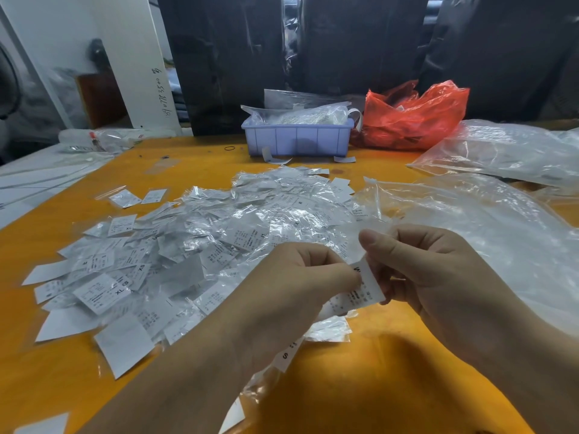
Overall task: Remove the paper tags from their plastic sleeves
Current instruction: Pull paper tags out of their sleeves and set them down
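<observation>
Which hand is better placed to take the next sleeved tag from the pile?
Probably the left hand: the pile of sleeved tags lies on its side. Both hands pinch the current tag.

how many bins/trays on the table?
1: a blue plastic bin at the table's far edge, left of the red bag. Others may hide behind the clear bags.

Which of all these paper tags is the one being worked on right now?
The tag pinched between the left hand and right hand, held above the orange table; all the other tags lie loose in the pile.
</observation>
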